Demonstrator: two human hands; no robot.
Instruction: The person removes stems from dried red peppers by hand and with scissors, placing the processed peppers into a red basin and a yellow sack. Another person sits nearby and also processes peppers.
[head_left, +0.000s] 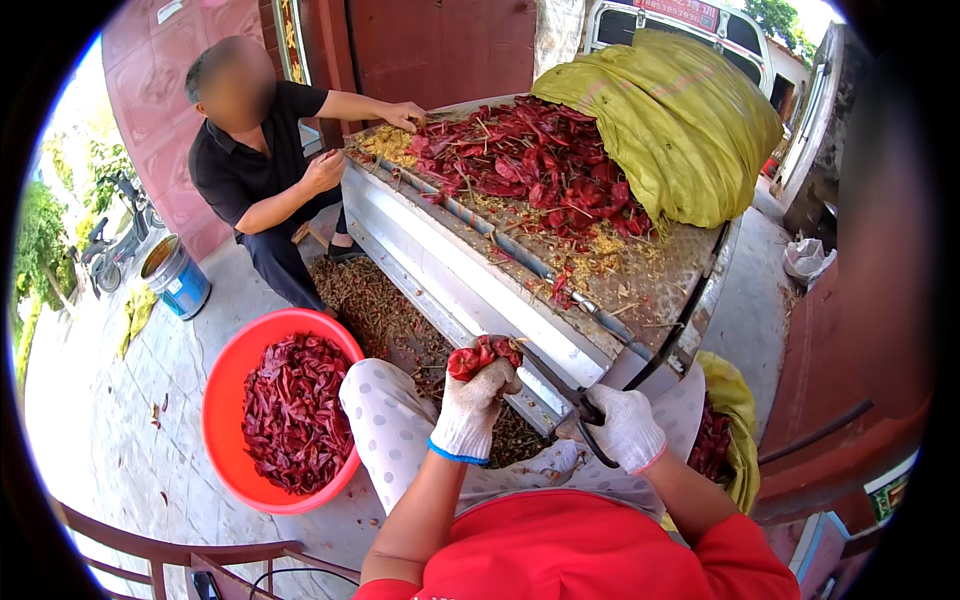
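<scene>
In a white knit glove, my left hand is closed around a few dried red chili peppers. My right hand, gloved too, grips the black-handled scissors, whose blades point up and left towards the peppers. Whether the blades touch them is unclear. Beyond my hands, a heap of dried red chilies lies on a metal truck bed, partly under a yellow-green woven sack. A red plastic basin of chilies stands left of my knees.
A person sits at the bed's far left corner, one hand on it. Stems and scraps cover the ground below the bed. A metal bucket stands far left; another sack with chilies is by my right leg.
</scene>
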